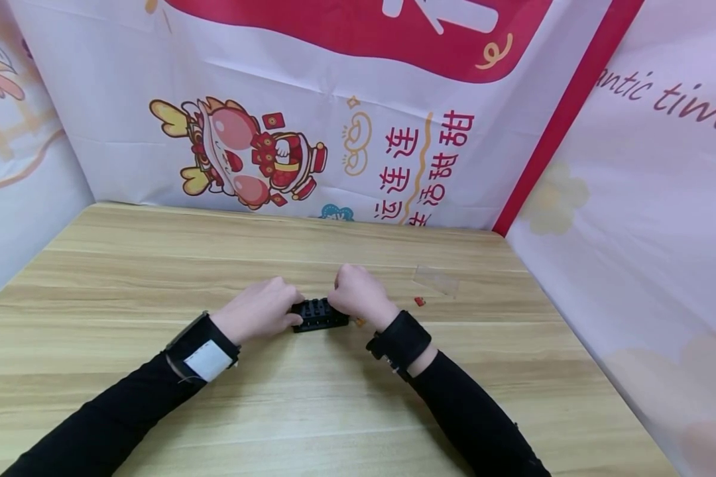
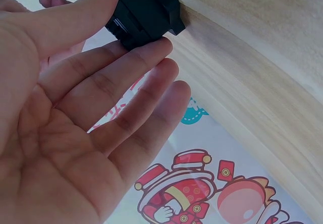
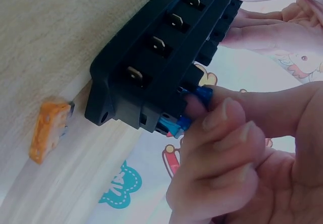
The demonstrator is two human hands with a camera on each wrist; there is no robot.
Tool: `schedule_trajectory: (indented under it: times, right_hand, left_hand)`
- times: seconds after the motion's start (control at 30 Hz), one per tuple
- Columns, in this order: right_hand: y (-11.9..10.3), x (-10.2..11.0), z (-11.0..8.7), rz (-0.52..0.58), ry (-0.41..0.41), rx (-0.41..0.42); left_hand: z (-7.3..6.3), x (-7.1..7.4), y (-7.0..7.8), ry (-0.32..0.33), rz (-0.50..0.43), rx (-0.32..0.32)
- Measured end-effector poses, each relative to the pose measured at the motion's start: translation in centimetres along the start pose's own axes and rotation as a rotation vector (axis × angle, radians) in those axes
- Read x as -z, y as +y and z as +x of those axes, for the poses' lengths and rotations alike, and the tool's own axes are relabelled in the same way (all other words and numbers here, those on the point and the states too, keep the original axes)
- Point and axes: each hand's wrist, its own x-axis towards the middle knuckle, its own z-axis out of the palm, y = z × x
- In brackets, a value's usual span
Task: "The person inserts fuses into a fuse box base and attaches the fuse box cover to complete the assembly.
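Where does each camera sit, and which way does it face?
Head: on the head, facing forward and down at the black block; left hand, right hand, sleeves show.
Left wrist: on that wrist, facing the block; left hand large, part of the right behind.
Right wrist: on that wrist, facing the block and orange piece; right hand large, part of the left beyond.
Both wrist views share the block and printed cloth.

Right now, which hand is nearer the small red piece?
Right: the right hand is left of the small red piece; the left hand is farther left, holding the black block.
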Motion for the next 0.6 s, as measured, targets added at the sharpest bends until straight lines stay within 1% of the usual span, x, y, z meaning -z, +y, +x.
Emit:
schedule_trajectory:
  times: [0.6]
  right_hand:
    - [-0.22,-0.02,0.30,-0.047,-0.010,-0.012]
  left_hand:
    - [-0.04,0.01,0.14,0.006,-0.002,-0.011]
